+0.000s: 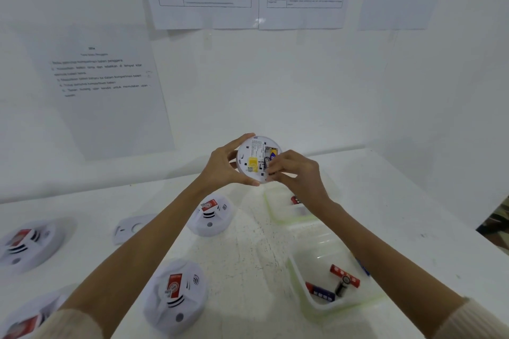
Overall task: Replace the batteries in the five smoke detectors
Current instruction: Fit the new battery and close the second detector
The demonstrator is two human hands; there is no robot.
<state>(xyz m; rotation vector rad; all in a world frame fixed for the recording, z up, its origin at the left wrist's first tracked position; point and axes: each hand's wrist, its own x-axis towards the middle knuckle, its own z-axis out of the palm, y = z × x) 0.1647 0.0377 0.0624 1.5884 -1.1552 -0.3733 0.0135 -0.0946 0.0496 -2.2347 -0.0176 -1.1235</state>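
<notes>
My left hand [225,163] grips a round white smoke detector [252,155] by its rim, held up with its back facing me. A yellow label and an open battery compartment show on that back. A battery [272,152] sits in the compartment. The fingertips of my right hand [296,173] pinch at the compartment's lower edge beside the battery; what they hold is hidden. Several other white detectors with red labels lie face up on the table: one at the centre [210,214], one near me [176,294], one at the far left [29,242].
A detached white back cover [129,228] lies on the white table [248,256]. A clear tray [303,294] at the right holds three batteries [344,275]. A second clear tray [275,212] behind it holds one red battery. Printed sheets hang on the wall behind.
</notes>
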